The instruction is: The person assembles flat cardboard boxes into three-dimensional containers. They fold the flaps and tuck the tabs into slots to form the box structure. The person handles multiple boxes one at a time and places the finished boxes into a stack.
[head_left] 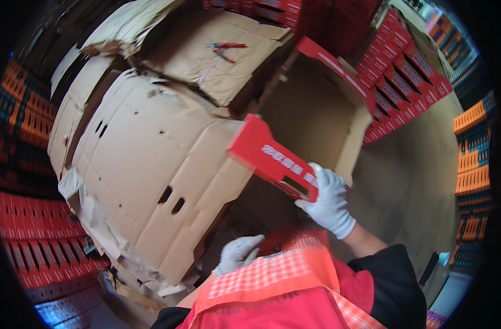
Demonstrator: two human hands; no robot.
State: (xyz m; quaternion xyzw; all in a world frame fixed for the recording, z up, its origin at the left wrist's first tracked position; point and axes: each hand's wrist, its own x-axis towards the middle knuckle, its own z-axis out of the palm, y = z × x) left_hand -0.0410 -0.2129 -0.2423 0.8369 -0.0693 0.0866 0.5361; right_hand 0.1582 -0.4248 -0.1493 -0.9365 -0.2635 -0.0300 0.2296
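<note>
My right hand (330,204), in a pale work glove, grips the near end of a red open-topped cardboard box (245,143) beside its handle slot. The box is tilted, with its bare brown inside (310,109) facing up. My left hand (238,255), gloved too, is low in front of my checked apron (272,274). Its fingers are loosely bent and apart, with nothing seen in them. To the left of the box lies a stack of flat brown cardboard blanks (146,142) with punched handle slots.
Red-handled pliers (228,48) lie on a paper-wrapped bundle (228,71) at the back. Red boxes (398,82) are stacked at the far right, more red boxes (42,230) at the left. Orange and dark stacks (472,175) line the right side, beside the floor (409,181).
</note>
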